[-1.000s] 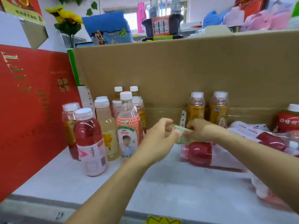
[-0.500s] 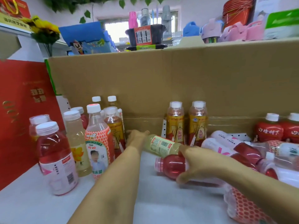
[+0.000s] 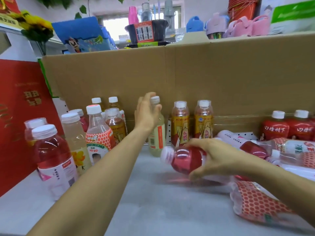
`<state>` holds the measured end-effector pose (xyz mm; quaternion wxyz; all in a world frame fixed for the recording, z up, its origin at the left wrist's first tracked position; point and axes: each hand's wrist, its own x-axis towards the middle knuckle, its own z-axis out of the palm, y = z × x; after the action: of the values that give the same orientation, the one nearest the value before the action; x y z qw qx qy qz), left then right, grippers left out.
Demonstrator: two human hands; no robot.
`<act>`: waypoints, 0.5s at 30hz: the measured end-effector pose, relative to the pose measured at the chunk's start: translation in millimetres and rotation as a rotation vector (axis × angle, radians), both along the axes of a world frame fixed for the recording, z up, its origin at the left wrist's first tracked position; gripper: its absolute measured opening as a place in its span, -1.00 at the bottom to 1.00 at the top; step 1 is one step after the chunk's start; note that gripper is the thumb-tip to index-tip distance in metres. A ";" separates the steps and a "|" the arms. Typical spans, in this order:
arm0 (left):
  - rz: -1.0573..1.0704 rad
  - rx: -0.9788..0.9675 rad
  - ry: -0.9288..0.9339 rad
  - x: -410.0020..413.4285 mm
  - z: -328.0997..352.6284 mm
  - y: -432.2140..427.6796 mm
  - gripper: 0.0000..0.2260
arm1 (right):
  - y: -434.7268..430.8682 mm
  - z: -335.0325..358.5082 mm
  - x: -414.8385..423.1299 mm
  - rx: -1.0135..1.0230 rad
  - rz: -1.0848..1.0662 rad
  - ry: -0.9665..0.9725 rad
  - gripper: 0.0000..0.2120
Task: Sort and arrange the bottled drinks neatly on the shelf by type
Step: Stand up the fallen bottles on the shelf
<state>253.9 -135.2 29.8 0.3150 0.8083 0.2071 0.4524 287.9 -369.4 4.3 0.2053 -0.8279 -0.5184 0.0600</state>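
The pale bottle [image 3: 156,138] had been lying down; now it stood up, its neck inside the curled fingers of the left hand [image 3: 146,114]. The right hand [image 3: 216,159] wrapped a red bottle [image 3: 185,159], likely next to stand.

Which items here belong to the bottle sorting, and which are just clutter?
Job: pale bottle in left hand, red bottle in right hand, gold bottles, honeycomb-label bottle, shelf.
Clutter: cardboard sheet, red box, sunflowers, black basket.

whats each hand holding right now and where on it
The left hand holds the upright pale bottle by its neck and shoulder; the right hand grips the red bottle round its body.
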 end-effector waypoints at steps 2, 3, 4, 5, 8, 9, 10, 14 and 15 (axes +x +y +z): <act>-0.008 0.071 0.052 -4.6 -4.4 2.7 -0.65 | 0.4 3.4 2.7 0.162 -0.016 0.093 -0.47; -0.002 0.065 0.074 -7.6 -6.7 4.4 -0.67 | 2.2 4.6 3.5 0.254 -0.023 0.170 -0.52; 0.008 0.045 0.070 -10.3 -7.9 7.3 -0.68 | 5.3 5.5 4.0 0.342 -0.024 0.259 -0.56; 0.019 0.014 0.061 -13.5 -6.3 8.8 -0.68 | 9.8 6.8 3.7 0.423 -0.018 0.347 -0.58; 0.028 -0.036 0.087 -17.2 -0.2 14.6 -0.67 | 33.6 9.5 3.9 0.547 -0.037 0.510 -0.57; 0.028 -0.035 0.116 -16.5 1.6 16.1 -0.66 | 42.3 10.6 2.5 0.560 -0.057 0.531 -0.56; 0.022 -0.035 0.141 -15.6 3.5 16.0 -0.64 | 51.0 10.8 1.5 0.566 -0.075 0.542 -0.55; -0.010 -0.081 0.194 -13.6 6.2 18.5 -0.63 | 74.4 1.2 -1.4 0.524 -0.110 0.583 -0.50; -0.027 -0.092 0.191 -14.9 6.2 19.1 -0.63 | 76.6 -2.5 -1.0 0.517 -0.121 0.599 -0.48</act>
<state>239.0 -116.1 36.0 0.3367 0.8350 0.2460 0.3591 287.0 -292.8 1.8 0.5522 -0.7239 -0.3840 0.1537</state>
